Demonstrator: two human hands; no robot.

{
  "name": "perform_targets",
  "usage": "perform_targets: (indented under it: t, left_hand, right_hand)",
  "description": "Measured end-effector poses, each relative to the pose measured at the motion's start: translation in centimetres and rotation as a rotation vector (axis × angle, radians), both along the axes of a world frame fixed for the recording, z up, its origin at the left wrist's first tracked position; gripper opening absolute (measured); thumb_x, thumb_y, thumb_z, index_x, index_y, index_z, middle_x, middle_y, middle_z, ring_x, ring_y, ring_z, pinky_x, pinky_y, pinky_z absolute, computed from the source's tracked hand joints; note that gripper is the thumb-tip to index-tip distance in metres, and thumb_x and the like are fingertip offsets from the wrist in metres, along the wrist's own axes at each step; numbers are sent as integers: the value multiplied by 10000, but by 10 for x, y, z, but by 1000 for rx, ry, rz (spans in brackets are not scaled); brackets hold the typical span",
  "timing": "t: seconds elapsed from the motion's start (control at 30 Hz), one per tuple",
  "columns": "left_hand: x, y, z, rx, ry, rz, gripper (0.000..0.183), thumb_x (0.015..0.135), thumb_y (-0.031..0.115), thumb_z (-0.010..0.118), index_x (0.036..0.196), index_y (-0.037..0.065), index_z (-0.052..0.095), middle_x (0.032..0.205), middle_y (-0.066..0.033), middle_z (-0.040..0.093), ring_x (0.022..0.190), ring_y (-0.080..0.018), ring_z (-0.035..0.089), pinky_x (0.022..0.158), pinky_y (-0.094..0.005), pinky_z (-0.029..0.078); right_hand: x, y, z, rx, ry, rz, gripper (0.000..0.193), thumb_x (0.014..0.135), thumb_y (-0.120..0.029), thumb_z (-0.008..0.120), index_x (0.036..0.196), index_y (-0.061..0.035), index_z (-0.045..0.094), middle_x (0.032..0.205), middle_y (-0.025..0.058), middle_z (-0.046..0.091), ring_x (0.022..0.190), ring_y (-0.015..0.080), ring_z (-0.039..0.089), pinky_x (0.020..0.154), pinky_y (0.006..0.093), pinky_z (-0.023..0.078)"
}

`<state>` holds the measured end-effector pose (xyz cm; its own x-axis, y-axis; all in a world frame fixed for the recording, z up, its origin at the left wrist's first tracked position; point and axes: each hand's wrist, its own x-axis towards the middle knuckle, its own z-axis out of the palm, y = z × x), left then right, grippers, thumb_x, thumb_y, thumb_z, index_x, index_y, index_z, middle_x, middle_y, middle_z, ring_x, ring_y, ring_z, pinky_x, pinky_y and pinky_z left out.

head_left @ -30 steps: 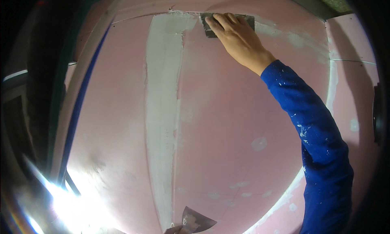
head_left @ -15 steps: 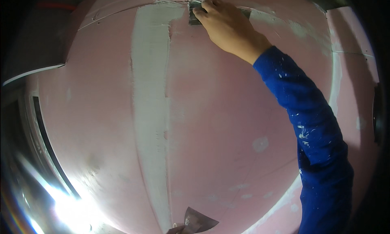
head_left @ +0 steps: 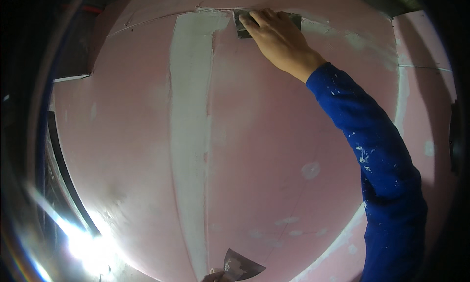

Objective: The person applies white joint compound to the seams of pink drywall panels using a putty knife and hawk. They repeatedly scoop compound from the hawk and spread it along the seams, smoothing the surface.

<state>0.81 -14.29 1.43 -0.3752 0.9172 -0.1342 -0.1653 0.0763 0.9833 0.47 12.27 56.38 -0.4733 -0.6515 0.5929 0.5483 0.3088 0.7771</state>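
My right hand (head_left: 283, 42) is pressed high against a pink wallboard, its fingers spread over a dark rectangular scraper blade (head_left: 242, 31). The blade lies against the board at the upper horizontal joint, just right of the top of a pale filler strip (head_left: 191, 86). Down at the lower edge, only a small part of my left hand (head_left: 214, 278) shows, closed on a putty knife. That putty knife (head_left: 243, 267) has a flared metal blade with pale smears on it, pointing up and right. Its handle is mostly hidden.
The pink wallboard (head_left: 264, 135) fills most of the view, with pale filler patches (head_left: 310, 171) at lower right. A bright lamp (head_left: 88, 250) glares at lower left. Another pink panel (head_left: 421, 86) meets the board at right. A dark opening (head_left: 73, 57) sits at upper left.
The view has shifted slightly, so the wall appears further right and lower. Against the wall, my right hand and its blade are a little closer to the filler strip. My left hand barely changes.
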Motion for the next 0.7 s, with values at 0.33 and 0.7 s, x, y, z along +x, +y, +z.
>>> perform_targets:
  t: [0.33, 0.7]
  left_hand:
    - [0, 15, 5, -139, 28, -63, 638, 911, 204, 737, 1457, 29, 457, 985, -60, 711, 604, -105, 647, 456, -230, 481]
    - [4, -8, -5, 43, -40, -28, 604, 930, 190, 710, 1468, 71, 463, 1030, -65, 709, 621, -100, 657, 438, -219, 468]
  right_hand:
    - [4, -14, 7, -175, -35, -97, 382, 899, -32, 589, 1280, -14, 620, 1164, 170, 643, 1102, 322, 617, 938, 425, 531]
    - [-3, -13, 0, -101, 12, 1, 441, 893, -15, 604, 1332, -4, 567, 1236, 135, 574, 1135, 276, 581, 935, 422, 512]
